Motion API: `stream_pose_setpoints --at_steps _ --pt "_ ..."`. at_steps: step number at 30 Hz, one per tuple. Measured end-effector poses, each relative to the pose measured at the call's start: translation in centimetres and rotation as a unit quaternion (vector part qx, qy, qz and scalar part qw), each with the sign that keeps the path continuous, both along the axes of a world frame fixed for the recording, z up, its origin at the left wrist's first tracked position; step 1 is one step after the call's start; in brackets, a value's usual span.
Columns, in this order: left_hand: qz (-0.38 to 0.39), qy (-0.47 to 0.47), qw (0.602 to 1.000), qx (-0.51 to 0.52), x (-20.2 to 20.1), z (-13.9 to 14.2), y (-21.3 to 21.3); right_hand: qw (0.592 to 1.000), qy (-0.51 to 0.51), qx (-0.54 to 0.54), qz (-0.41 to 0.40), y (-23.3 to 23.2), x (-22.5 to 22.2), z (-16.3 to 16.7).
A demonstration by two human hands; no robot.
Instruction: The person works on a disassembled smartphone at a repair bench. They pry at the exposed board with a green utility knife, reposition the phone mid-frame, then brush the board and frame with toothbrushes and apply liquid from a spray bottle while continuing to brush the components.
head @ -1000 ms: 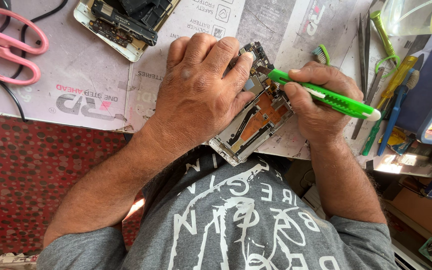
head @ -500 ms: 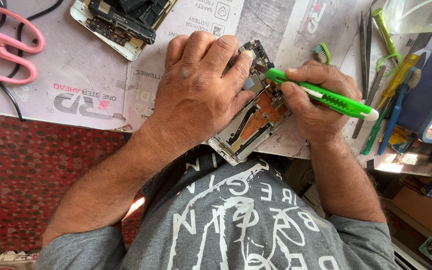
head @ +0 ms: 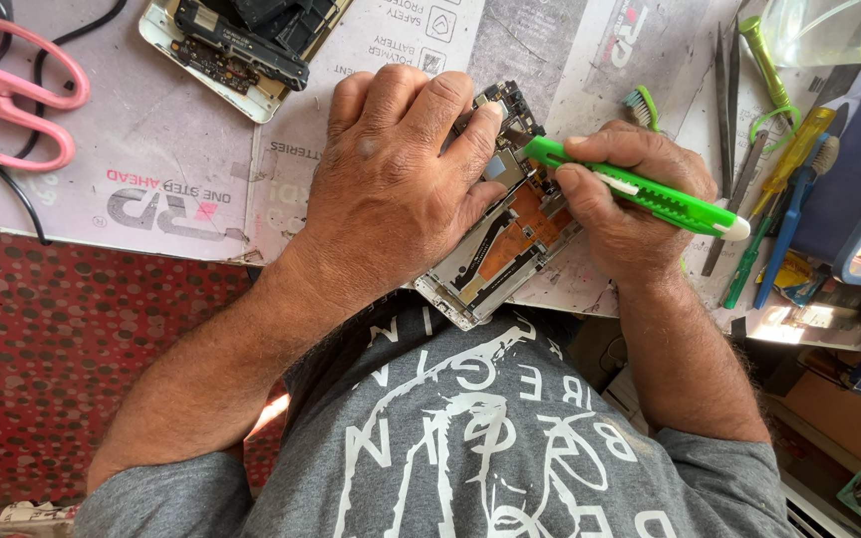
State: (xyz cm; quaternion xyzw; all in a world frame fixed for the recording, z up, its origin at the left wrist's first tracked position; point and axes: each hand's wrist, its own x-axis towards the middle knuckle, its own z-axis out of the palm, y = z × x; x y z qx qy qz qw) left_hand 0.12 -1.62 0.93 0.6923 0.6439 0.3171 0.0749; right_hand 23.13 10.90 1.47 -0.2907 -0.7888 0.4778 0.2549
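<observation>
Head view, and the left hand (head: 391,189) lies palm down over the opened phone (head: 495,234) at the bench's near edge, fingers spread and pressing it flat. The right hand (head: 625,204) is clenched around a green utility knife (head: 640,189), its tip in the phone's upper end. Pink scissors (head: 12,90) lie by the left edge, and a second stripped phone (head: 241,45) sits at the far edge.

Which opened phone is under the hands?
The phone at the table's near edge, under both hands. The other phone lies untouched at the top, beside the pink scissors.
</observation>
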Motion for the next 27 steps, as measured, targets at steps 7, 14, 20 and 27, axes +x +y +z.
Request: stream_pose_setpoints --at_steps 7,14,20,27 --pt "-0.005 -0.011 1.0 -0.01 -0.1 0.3 0.0 1.0 0.02 -0.013 -0.017 0.0 0.1 -0.5" --pt "0.0 -0.003 1.0 -0.008 -0.1 0.2 0.0 1.0 0.009 0.026 -0.015 0.1 0.5 -0.9" --pt "-0.002 0.003 1.0 -0.007 0.0 0.0 0.0 0.994 0.097 -0.033 -0.033 0.1 1.1 -2.0" --pt "0.005 -0.018 1.0 0.016 -0.3 -1.1 0.2 0.977 0.141 0.138 -0.076 0.0 -0.3 -1.7"
